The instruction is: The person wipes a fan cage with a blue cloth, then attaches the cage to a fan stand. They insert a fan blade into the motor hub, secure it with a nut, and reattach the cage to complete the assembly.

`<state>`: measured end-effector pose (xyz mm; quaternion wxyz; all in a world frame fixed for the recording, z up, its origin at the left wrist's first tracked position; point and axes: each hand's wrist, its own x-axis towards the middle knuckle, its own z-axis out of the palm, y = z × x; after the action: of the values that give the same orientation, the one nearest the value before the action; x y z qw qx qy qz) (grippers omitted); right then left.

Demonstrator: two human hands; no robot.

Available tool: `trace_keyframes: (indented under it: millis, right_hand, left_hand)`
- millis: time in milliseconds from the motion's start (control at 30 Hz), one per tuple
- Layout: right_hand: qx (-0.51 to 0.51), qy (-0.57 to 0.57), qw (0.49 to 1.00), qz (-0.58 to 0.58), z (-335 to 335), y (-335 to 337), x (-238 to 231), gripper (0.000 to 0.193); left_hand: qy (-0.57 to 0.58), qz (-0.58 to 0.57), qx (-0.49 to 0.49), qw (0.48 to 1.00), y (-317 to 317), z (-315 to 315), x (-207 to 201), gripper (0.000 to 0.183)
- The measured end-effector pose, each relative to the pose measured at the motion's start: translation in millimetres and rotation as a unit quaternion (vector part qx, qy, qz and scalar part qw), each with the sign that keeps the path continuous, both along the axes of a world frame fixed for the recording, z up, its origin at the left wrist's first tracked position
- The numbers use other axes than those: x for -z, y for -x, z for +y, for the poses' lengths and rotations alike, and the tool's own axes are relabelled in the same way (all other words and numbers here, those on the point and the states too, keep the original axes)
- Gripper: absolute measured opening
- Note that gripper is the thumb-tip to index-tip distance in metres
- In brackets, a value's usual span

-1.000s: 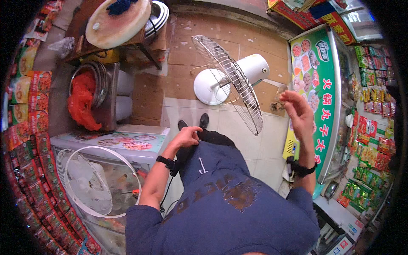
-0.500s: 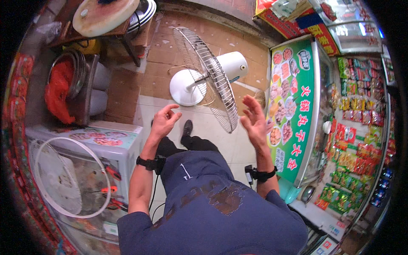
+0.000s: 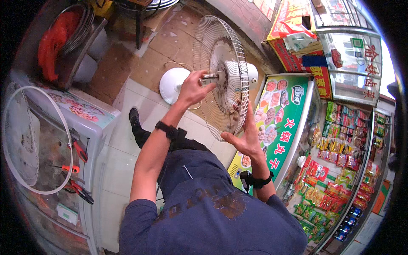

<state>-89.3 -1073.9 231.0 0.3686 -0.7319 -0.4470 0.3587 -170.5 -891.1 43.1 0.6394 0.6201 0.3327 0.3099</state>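
A white electric fan stands on the floor before me, no blades on it. Its wire rear grille point(image 3: 212, 114) faces left, with a metal motor shaft point(image 3: 210, 79) sticking out of the middle. The white motor housing point(image 3: 251, 73) shows behind the grille, the round white base point(image 3: 171, 85) to its left. My left hand point(image 3: 191, 91) reaches in front of the grille, thumb and fingers closed about the shaft. My right hand point(image 3: 250, 140) grips the grille's lower right rim, thumb in front and fingers behind.
At left, a white plastic ring point(image 3: 67, 127), red-handled pliers point(image 3: 79, 151) and an orange-handled screwdriver point(image 3: 74, 169) lie on a glass-topped freezer point(image 3: 100, 114). A green-sided display freezer point(image 3: 282, 127) and a snack rack point(image 3: 340, 144) stand at right. A wooden table leg point(image 3: 139, 29) is behind.
Both hands were apart from the fan. The left has moved up and right to the shaft, the right onto the grille's rim. The view has shifted and the grille appears turned more toward me.
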Motion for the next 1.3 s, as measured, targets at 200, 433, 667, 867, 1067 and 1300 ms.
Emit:
trace_keyframes:
  millis: [200, 433, 667, 867, 1067, 1300]
  right_hand:
    - [-0.013, 0.004, 1.000, -0.002, 3, -5, 2, 0.122]
    - [-0.026, 0.025, 0.998, -0.047, 7, -6, -2, 0.118]
    - [-0.031, 0.047, 0.994, -0.093, 7, -13, 1, 0.117]
    - [-0.025, 0.046, 0.995, -0.085, 9, -15, 1, 0.114]
    - [-0.035, 0.020, 0.995, -0.093, 11, -13, -2, 0.107]
    - [-0.062, 0.020, 0.990, -0.125, 14, -13, -10, 0.109]
  left_hand:
    - [0.039, -0.032, 0.125, 0.991, -22, 34, -7, 0.056]
    - [0.019, -0.061, 0.100, 0.993, -35, 25, 0, 0.054]
    - [-0.041, -0.125, 0.082, 0.988, -41, 23, 1, 0.038]
    - [-0.067, -0.145, 0.052, 0.986, -45, 24, -2, 0.034]
    - [-0.091, -0.176, 0.048, 0.979, -43, 22, -2, 0.031]
    - [-0.147, -0.159, 0.037, 0.976, -38, 19, -4, 0.035]
